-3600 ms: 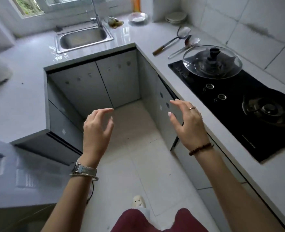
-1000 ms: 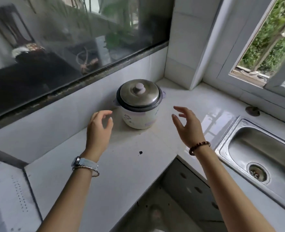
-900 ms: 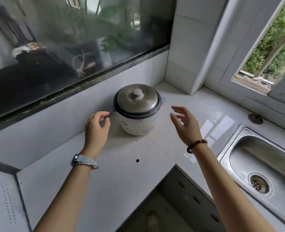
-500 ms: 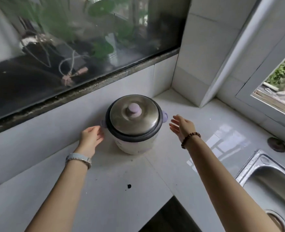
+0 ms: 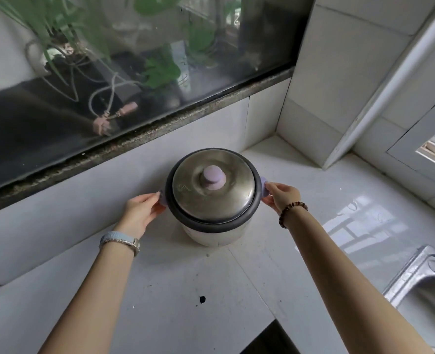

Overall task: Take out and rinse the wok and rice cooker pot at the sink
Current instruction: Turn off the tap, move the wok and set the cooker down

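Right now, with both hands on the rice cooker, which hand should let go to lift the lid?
Probably the right hand. The sink lies on that side, so the lid can go there while the left hand steadies the rice cooker.

lid (image 5: 212,183) hides the rice cooker's (image 5: 215,232) inside; sink (image 5: 426,282) cut off at right.

No readable text; faint stamp on rice cooker lid (image 5: 212,186) illegible.
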`<action>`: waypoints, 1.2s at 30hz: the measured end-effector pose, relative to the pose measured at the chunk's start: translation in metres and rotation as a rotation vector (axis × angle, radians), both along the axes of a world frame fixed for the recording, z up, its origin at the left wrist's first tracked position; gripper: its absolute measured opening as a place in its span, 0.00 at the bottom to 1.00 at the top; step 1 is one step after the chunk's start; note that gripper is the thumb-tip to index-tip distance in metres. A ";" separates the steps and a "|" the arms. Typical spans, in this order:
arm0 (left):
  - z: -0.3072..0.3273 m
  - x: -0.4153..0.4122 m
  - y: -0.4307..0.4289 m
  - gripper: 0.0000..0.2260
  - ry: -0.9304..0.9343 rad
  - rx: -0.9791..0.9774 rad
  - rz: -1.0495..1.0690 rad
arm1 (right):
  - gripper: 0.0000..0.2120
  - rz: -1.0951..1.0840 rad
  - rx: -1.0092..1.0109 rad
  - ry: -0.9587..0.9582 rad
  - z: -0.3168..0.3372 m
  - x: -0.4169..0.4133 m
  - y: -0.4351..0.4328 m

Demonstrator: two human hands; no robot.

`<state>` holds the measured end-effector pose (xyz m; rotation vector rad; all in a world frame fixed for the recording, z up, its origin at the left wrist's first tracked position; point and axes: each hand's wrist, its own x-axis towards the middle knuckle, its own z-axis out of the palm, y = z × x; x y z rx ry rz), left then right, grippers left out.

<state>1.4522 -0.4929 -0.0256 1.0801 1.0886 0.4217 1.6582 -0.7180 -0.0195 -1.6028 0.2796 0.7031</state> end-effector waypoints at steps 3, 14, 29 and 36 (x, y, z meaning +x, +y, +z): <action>0.000 0.004 -0.002 0.11 0.005 0.006 -0.013 | 0.09 0.056 -0.098 -0.111 0.004 0.000 -0.001; 0.003 0.007 -0.003 0.11 0.095 0.109 0.024 | 0.10 0.059 -0.214 -0.201 0.005 -0.013 -0.010; 0.039 -0.044 -0.039 0.12 0.029 0.123 -0.089 | 0.05 -0.098 -0.153 -0.197 0.043 -0.091 -0.077; 0.065 -0.091 -0.064 0.04 -0.031 0.130 -0.240 | 0.10 -0.269 -0.070 -0.223 0.058 -0.165 -0.122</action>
